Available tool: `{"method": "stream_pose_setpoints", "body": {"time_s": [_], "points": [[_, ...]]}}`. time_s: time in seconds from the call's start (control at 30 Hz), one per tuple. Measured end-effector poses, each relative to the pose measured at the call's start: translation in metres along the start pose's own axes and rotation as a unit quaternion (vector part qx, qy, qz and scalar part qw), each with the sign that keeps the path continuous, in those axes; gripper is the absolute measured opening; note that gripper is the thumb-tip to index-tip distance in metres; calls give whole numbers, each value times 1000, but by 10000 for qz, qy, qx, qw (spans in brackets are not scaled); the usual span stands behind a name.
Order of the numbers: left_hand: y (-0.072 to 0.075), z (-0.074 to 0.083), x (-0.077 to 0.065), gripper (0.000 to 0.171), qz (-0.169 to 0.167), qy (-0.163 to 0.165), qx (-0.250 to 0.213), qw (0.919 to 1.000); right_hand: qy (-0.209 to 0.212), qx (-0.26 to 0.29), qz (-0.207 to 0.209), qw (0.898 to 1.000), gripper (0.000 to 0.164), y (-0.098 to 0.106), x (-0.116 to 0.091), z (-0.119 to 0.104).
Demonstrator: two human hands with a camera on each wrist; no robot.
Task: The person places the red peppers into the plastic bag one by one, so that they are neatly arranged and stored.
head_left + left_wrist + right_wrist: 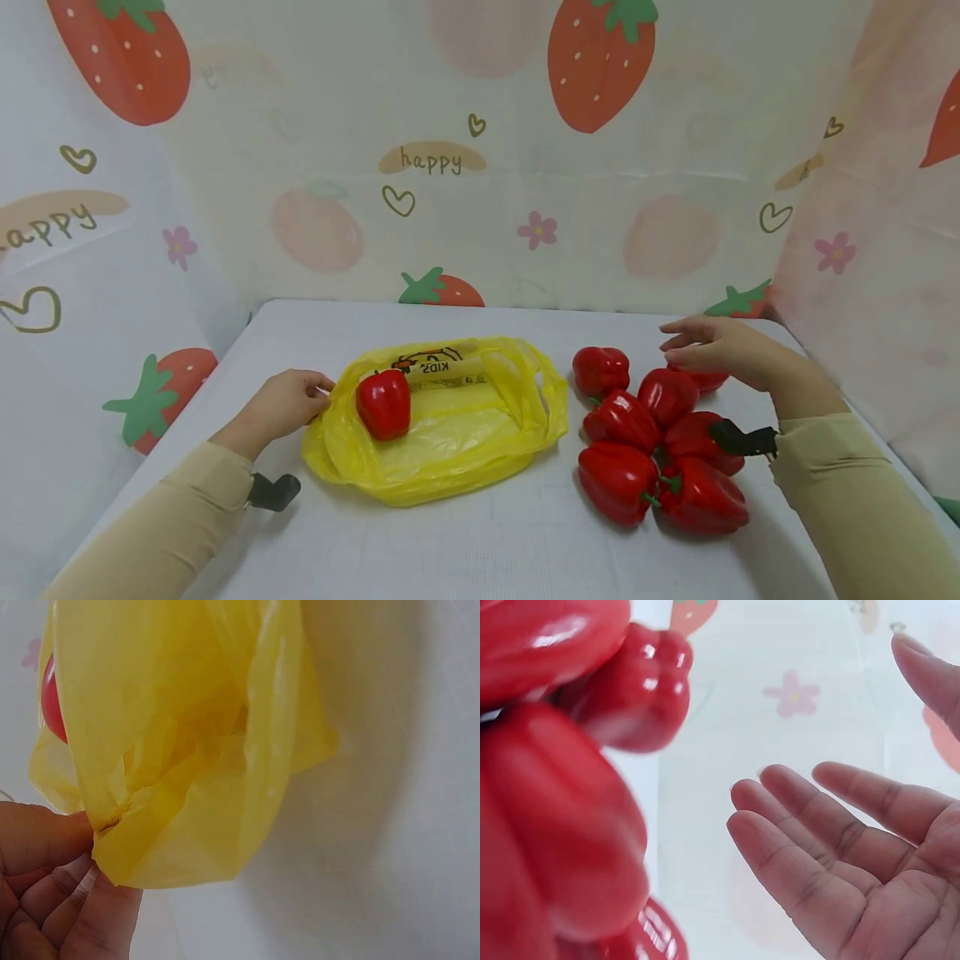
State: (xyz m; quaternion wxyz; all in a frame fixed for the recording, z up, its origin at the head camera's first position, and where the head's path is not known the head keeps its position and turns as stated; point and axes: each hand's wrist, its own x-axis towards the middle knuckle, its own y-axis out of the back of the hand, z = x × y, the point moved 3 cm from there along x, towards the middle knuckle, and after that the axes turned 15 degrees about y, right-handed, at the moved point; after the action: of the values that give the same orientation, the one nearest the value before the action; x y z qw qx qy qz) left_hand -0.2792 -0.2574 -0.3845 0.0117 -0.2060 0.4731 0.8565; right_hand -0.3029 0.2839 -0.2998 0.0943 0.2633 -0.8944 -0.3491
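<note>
A white table point(480, 550) stands in front of a pale backdrop point(337, 92), which is at the back and also at both sides. On this backdrop there are printed red strawberries point(600, 79) with green leaves point(630, 15), pale pinkish fruits point(671, 237), pink flowers point(537, 231) and outlined hearts point(398, 201). The word "happy" point(432, 160) stands on a beige patch point(390, 160), between two hearts.
</note>
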Motion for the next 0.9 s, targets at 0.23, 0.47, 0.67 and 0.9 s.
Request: {"method": "stream_pose_setpoints", "body": {"time_s": [0.23, 0.47, 0.67, 0.9], "points": [[0, 0, 0, 31, 3, -3, 0, 10000, 139, 313, 97, 9994, 59, 1, -21, 19], [0, 2, 0, 30, 13, -32, 14, 10000, 41, 423, 199, 9989, 58, 0, -41, 39], [-1, 0, 2, 30, 30, -70, 57, 10000, -51, 600, 148, 9981, 59, -2, -58, 55], [-2, -1, 3, 29, 38, -112, 82, 9999, -360, 635, 41, 9973, 65, -9, -74, 70]]}}
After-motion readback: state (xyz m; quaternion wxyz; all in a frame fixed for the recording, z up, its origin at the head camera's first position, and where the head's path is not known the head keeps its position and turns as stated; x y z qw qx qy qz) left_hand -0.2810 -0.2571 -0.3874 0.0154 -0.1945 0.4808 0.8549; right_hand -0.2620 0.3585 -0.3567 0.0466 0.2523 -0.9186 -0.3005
